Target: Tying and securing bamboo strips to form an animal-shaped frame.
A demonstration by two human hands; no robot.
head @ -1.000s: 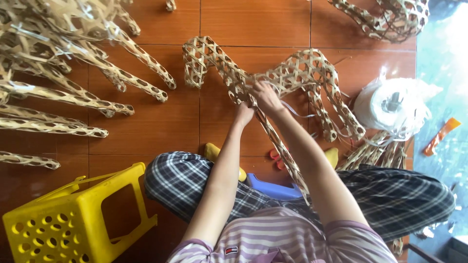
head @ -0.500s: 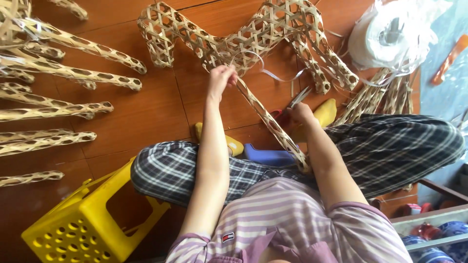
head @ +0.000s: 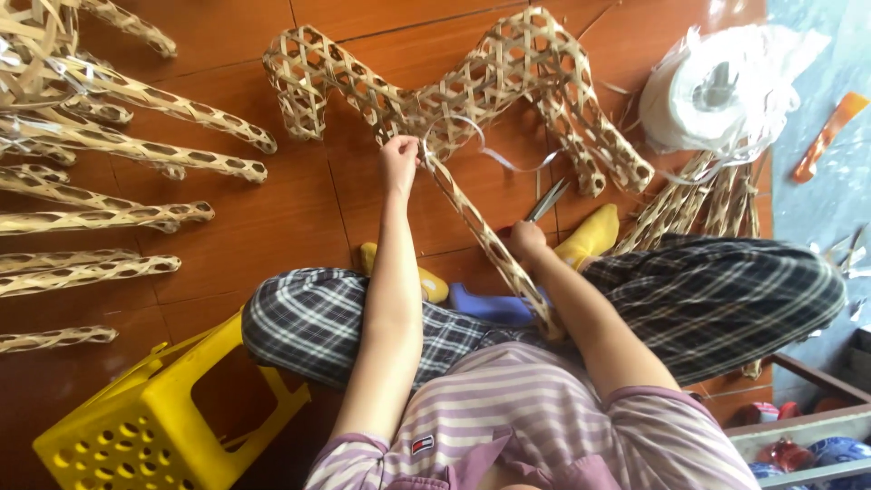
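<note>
The woven bamboo frame [head: 472, 91], open lattice, lies on the floor. The left hand [head: 399, 161] pinches its long leg [head: 485, 240]; the right hand [head: 526, 240], near that leg, seems closed on scissors [head: 547, 200].

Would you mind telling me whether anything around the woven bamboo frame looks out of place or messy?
The yellow stool lies tipped on its side at lower left. Loose strips trail off the white roll across the floor. The left hand grips the woven frame; the right hand is at the scissors. Nothing looks broken.
</note>
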